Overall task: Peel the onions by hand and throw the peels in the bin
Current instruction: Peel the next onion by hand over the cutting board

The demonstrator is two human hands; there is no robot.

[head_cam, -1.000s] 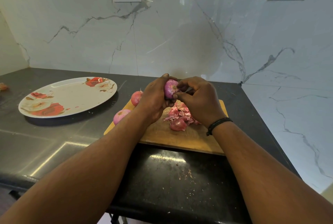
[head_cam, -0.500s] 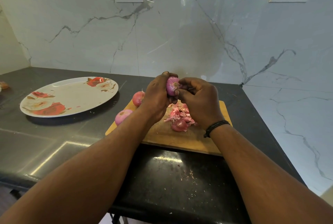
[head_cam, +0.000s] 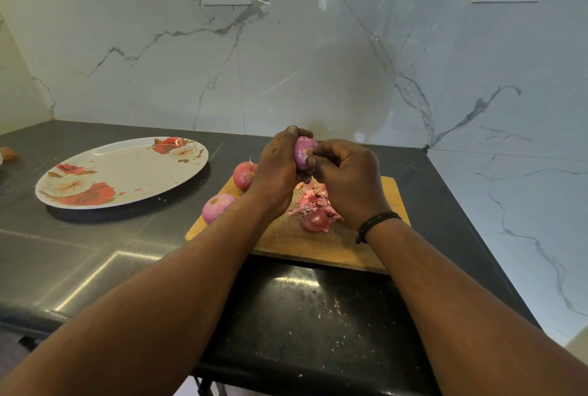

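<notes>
My left hand (head_cam: 278, 169) grips a purple onion (head_cam: 304, 152) held up above the wooden cutting board (head_cam: 318, 246). My right hand (head_cam: 346, 179) has its fingers curled against the onion's right side, the fingertips pinching at its skin. A pile of pink peels (head_cam: 316, 208) lies on the board under my hands. Two more onions sit at the board's left end: a reddish one (head_cam: 243, 174) at the back and a paler one (head_cam: 216, 206) at the front. No bin is in view.
A white oval plate with red roses (head_cam: 121, 173) lies on the black counter (head_cam: 95, 252) to the left. Marble walls close the back and right sides. Small peel crumbs are scattered on the counter in front of the board.
Both hands with the onion have stayed above the board, shifting only slightly. The onion has turned a little in my fingers.
</notes>
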